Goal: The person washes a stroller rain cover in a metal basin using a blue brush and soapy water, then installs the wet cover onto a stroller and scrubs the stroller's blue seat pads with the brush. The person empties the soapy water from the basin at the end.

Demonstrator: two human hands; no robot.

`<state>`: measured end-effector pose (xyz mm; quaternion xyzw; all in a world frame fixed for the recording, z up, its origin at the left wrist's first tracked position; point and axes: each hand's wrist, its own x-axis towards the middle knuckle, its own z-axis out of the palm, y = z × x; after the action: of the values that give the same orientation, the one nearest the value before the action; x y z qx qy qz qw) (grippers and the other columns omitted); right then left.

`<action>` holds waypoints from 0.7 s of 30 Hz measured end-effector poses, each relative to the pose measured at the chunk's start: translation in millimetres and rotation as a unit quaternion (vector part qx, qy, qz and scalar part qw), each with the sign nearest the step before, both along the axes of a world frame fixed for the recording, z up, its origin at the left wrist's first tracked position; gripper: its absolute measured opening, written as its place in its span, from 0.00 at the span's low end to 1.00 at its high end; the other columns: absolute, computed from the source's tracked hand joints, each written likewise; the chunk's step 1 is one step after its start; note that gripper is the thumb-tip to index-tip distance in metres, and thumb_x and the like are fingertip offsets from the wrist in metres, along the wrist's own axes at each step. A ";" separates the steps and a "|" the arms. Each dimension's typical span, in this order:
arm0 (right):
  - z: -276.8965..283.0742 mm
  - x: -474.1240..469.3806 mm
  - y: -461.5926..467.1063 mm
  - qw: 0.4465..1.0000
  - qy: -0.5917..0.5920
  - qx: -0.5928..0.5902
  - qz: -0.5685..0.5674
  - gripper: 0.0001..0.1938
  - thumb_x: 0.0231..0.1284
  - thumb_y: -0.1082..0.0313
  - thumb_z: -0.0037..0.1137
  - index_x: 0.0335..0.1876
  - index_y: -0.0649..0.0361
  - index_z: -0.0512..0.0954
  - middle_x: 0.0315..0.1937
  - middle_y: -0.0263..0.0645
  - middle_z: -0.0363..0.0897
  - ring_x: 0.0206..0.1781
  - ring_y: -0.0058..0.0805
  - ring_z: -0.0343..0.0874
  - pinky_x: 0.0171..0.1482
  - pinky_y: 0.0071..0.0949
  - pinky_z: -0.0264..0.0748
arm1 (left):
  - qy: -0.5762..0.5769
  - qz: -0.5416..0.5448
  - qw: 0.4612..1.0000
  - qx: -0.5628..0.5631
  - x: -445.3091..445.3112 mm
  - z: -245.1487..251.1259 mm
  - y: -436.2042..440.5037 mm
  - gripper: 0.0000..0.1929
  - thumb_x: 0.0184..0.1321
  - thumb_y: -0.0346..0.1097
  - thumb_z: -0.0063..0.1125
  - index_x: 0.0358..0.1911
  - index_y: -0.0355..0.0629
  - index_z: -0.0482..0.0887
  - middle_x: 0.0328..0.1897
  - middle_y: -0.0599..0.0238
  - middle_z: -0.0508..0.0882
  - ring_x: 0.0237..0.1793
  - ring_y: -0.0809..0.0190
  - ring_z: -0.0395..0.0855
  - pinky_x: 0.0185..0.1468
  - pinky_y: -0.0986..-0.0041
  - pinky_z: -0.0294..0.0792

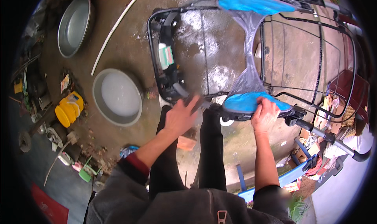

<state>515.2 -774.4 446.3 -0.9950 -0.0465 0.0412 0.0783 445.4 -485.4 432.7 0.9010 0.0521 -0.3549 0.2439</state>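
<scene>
A stroller frame (207, 51) with black metal tubes stands before me, wet and with suds on it. My right hand (265, 115) grips the near blue fabric side panel (244, 101), its fingers curled over the upper edge. My left hand (181, 115) is blurred and lies at a grey tube of the frame, left of that panel. Something dark shows at its fingertips; whether this is a held thing or part of the tube is unclear. Wet, translucent fabric (249, 44) stretches across to the far blue panel (256, 3). A green and white object (165, 56) rests on the frame's left end.
A basin of cloudy water (95, 91) stands left of the frame, with a metal basin (59, 43) farther off. Between them and the frame runs a white hose (113, 28). A yellow container (68, 110) lies left. Suds (219, 76) wet the floor. Blue bench (294, 172) at lower right.
</scene>
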 end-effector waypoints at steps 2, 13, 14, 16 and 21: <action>0.3 -0.9 -3.1 1.000 0.001 0.005 0.016 0.09 0.55 0.70 0.50 0.38 0.51 0.82 0.34 0.30 0.82 0.41 0.36 0.76 0.52 0.38 0.64 | -0.086 0.000 0.995 -0.041 -4.5 -1.9 0.7 0.30 0.64 0.51 0.57 0.71 0.69 0.66 0.42 0.51 0.75 0.38 0.45 0.82 0.40 0.55 0.78; -0.5 -4.5 2.2 1.000 -0.002 0.012 -0.017 0.07 0.60 0.70 0.50 0.37 0.53 0.82 0.34 0.35 0.81 0.42 0.38 0.76 0.57 0.38 0.64 | -0.098 0.005 0.991 0.086 -24.6 -13.7 93.9 0.27 0.64 0.47 0.58 0.68 0.68 0.70 0.40 0.50 0.75 0.40 0.43 0.80 0.41 0.54 0.76; 0.1 -5.3 5.7 1.000 0.005 0.001 0.000 0.07 0.61 0.70 0.50 0.37 0.53 0.82 0.33 0.35 0.81 0.41 0.37 0.76 0.57 0.38 0.63 | -0.099 -0.073 0.991 0.052 -17.1 -13.4 99.4 0.26 0.65 0.46 0.56 0.68 0.69 0.70 0.39 0.50 0.76 0.40 0.43 0.80 0.42 0.55 0.76; 1.4 -6.4 12.0 0.998 0.055 0.001 0.017 0.07 0.59 0.70 0.51 0.34 0.52 0.82 0.30 0.35 0.80 0.39 0.36 0.76 0.57 0.38 0.63 | -0.096 -0.213 0.972 0.017 9.3 -14.1 106.0 0.24 0.66 0.43 0.52 0.67 0.73 0.72 0.38 0.52 0.77 0.39 0.45 0.81 0.43 0.56 0.76; 0.1 -4.8 18.9 1.000 0.016 -0.015 -0.007 0.06 0.56 0.68 0.51 0.30 0.52 0.82 0.28 0.34 0.81 0.36 0.36 0.75 0.53 0.38 0.63 | -0.250 -0.152 0.927 0.233 139.3 -44.6 164.3 0.31 0.60 0.47 0.62 0.68 0.71 0.66 0.40 0.55 0.76 0.38 0.49 0.81 0.39 0.60 0.75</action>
<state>510.4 -755.5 446.4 -0.9956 -0.0377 0.0568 0.0641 584.7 -321.1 388.0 0.9891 -0.0666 -0.1292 -0.0252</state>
